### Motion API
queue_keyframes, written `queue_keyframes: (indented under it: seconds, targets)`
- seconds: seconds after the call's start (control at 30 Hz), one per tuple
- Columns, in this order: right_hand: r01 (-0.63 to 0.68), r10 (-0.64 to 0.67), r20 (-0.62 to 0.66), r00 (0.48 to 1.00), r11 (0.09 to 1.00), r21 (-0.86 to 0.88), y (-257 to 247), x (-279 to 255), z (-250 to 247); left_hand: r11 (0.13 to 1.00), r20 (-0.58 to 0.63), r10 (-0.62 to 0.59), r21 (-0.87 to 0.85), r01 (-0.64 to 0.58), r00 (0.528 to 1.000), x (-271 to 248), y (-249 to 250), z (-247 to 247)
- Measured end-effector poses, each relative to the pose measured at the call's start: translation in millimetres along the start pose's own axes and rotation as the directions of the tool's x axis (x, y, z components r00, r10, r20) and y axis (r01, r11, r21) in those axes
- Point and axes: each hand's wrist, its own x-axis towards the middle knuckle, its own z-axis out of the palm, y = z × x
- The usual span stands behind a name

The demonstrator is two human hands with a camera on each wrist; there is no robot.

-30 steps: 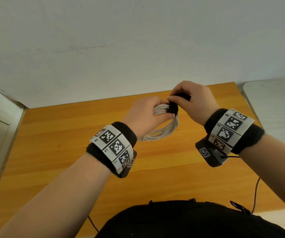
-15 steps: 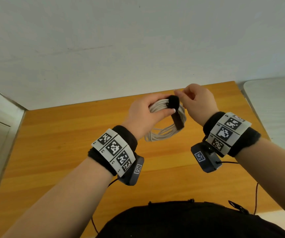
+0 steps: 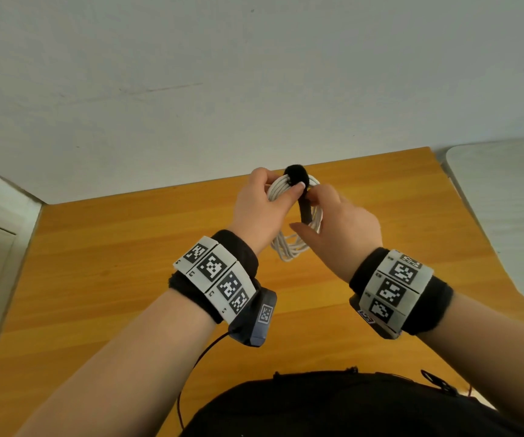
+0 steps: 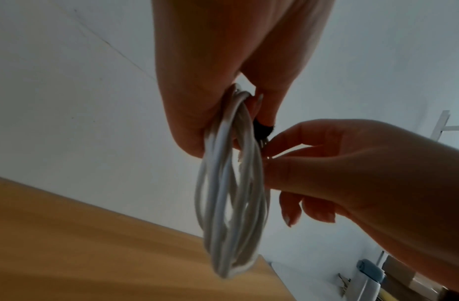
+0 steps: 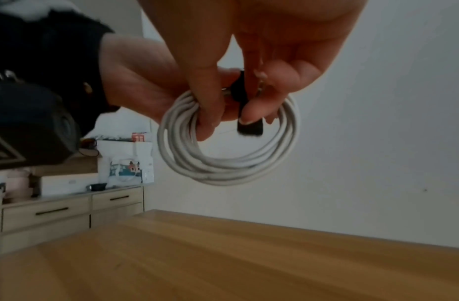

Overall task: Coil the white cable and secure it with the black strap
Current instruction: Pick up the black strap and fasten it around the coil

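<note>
One white cable (image 3: pixel 289 244) is observed, wound into a coil of several loops and held in the air above the wooden table (image 3: pixel 112 279), touching nothing but the hands. One black strap (image 3: pixel 298 178) is seen over the top of the coil, with its free end hanging down inside the loops, as shown in the right wrist view (image 5: pixel 249 128).

The coil is gripped at its top by the left hand (image 3: pixel 264 209), thumb curled over the strands next to the strap; in the left wrist view (image 4: pixel 223 67) the fingers are closed round the bundle. The hanging strap end is pinched by the right hand (image 3: pixel 339 225), thumb and forefinger closed on it (image 5: pixel 251 114); its remaining fingers are loosely bent.

How far the strap is wrapped round the bundle cannot be told, as that part is covered by fingers. The cable ends are not made out. The loops cannot be counted reliably.

No container holding the task items is seen. A drawer unit (image 5: pixel 69 211) with blurred objects on top is recorded at the far left of the right wrist view.
</note>
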Motion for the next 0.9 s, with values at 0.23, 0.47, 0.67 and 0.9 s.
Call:
queue_keyframes:
  seconds: [0.23, 0.47, 0.67, 0.9]
  targets:
    - [0.222, -0.247, -0.242, 0.938, 0.967, -0.127, 2, 4, 9, 1.0, -0.019, -0.011, 0.016, 0.011, 1.0, 0, -1, -2]
    - [0.433, -0.462, -0.187, 0.867, 0.884, -0.18, 2, -9, 9, 0.996, -0.069, -0.025, 0.08, 0.03, 0.997, 9, -11, -15]
    - [0.279, -0.267, -0.193, 0.944, 0.959, 0.04, 6, 8, -15, 0.939, 0.066, 0.156, 0.301, -0.169, 0.986, 5, -6, -17]
    - [-0.049, 0.074, -0.046, 0.996, 0.913, 0.405, 9, 28, -24, 0.919, 0.174, 0.214, 0.297, -0.259, 0.961, 2, 2, -18]
